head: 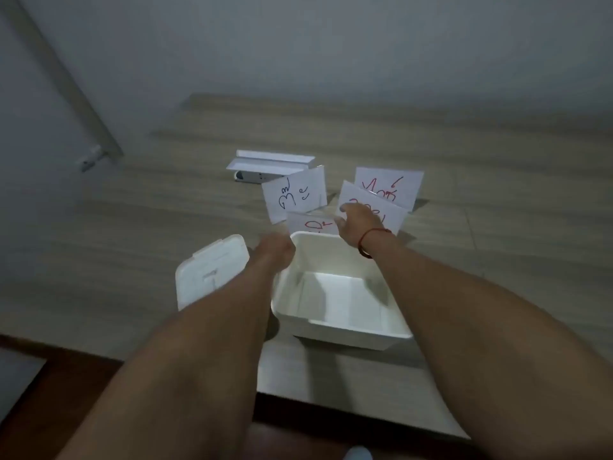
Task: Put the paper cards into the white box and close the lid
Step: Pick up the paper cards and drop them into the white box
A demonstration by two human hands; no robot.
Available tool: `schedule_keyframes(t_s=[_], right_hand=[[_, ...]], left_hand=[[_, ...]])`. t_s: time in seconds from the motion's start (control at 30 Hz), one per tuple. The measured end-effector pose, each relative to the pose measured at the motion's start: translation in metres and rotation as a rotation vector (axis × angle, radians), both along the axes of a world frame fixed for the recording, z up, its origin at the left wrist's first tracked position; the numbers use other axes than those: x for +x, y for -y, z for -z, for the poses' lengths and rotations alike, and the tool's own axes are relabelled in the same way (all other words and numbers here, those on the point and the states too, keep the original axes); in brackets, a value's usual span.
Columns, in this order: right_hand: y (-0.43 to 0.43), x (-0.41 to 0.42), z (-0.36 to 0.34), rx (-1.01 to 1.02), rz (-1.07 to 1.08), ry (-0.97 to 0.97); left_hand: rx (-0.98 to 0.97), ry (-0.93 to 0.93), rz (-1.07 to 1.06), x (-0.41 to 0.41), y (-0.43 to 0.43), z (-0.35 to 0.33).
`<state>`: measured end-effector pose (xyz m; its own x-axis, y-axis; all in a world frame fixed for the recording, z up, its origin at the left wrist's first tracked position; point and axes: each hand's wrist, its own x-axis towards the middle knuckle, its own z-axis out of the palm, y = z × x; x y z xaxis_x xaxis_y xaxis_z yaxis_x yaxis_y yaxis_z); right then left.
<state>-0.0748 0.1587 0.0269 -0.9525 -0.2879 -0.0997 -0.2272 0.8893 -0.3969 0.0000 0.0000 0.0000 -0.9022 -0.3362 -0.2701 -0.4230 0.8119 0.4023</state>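
Wood-grain counter (464, 154): white box (335, 293) open, lid (212, 270) aside. Right hand (360, 224) pinches a paper card (393, 214); left hand's (275, 252) grip cannot be told.

Handwritten marks are seen on four paper cards behind the white box (341, 293): blue on the left card (293, 194), red on the others. None can be read.

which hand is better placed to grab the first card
Right, probably. The right hand is already at the red-lettered cards behind the open box, fingers at a card's edge. The left hand sits nearer, by the box's rim and the lid.
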Motion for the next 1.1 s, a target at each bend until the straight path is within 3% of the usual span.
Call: schedule_keyframes(t_s=[0.27, 0.5, 0.7, 0.93, 1.1], right_hand=[[0.019, -0.019, 0.023, -0.02, 0.027, 0.106], [0.025, -0.025, 0.026, -0.033, 0.128, 0.173], [0.021, -0.016, 0.019, 0.029, 0.035, -0.033], [-0.001, -0.018, -0.029, -0.218, 0.157, -0.306], [-0.014, -0.007, -0.058, -0.259, 0.189, -0.363]], left_hand=[[0.285, 0.039, -0.176, 0.003, 0.0, 0.021], [0.338, 0.075, -0.191, -0.004, 0.003, 0.021], [0.297, 0.068, -0.135, -0.005, 0.0, 0.02], [0.249, 0.128, -0.112, 0.003, -0.007, 0.004], [0.251, 0.163, -0.125, 0.005, -0.012, -0.005]])
